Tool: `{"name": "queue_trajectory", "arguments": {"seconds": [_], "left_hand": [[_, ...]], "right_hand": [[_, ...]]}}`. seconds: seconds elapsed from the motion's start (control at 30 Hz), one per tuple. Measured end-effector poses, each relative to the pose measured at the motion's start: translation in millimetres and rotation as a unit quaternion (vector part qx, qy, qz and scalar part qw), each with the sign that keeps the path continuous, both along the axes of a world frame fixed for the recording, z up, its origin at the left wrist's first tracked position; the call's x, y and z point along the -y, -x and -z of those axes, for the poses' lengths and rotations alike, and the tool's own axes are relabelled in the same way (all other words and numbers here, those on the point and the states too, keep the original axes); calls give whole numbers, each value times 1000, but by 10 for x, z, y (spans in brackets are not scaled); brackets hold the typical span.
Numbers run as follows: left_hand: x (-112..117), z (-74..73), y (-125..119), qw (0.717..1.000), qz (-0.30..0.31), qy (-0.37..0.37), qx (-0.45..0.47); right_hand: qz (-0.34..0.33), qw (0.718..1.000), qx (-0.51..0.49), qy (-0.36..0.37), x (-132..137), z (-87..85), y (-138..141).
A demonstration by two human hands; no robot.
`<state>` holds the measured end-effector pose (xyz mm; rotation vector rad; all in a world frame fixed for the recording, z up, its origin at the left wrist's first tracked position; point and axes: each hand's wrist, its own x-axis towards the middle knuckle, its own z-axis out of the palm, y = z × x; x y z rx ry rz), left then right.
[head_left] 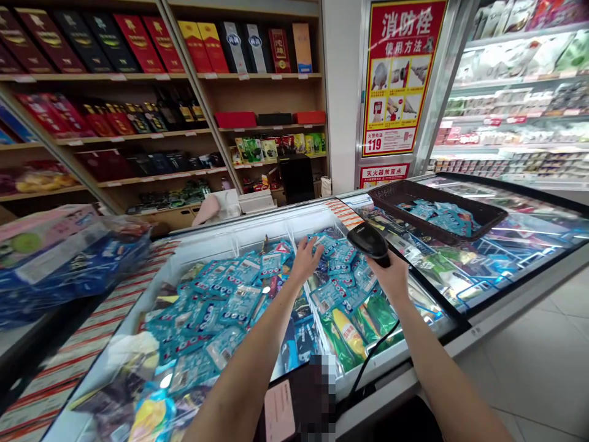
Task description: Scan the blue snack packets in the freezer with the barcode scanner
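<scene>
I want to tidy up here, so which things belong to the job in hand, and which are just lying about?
Likely part of the job:
black scanner, in the right hand
black cord
blue packets, near the left hand
perhaps the brown basket, holding similar packets

Apparently just around:
wrapped bundle
red poster
green packs

Boxes (129,46) are lining wooden shelves (276,95) along the back, and a red poster (400,80) is showing the number 119. A lit display case (543,183) is holding rows of packages (552,98), while a plastic-wrapped bundle (69,264) is lying at far left.
</scene>
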<state>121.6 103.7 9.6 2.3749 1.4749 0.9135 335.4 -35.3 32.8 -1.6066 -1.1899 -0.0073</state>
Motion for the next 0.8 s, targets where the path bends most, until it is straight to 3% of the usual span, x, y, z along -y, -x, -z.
{"name": "queue_trajectory", "arguments": {"seconds": [0.17,0.3,0.47,0.57,0.67,0.8], "left_hand": [[-405,18,-248,995,-22,60,-74],[-448,49,-275,990,11,44,-135],[-69,80,-73,984,68,-4,-162],[274,111,32,987,57,-25,-146],[549,128,104,993,45,-12,-107],[731,85,281,996,58,36,-62]], "right_hand": [[-3,1000,-1,-2,-20,34,44],[-11,1000,20,2,-33,10,67],[-10,999,51,7,-18,42,89],[-14,996,84,14,14,81,138],[-21,991,131,20,66,90,223],[-43,981,187,16,124,8,351]]}}
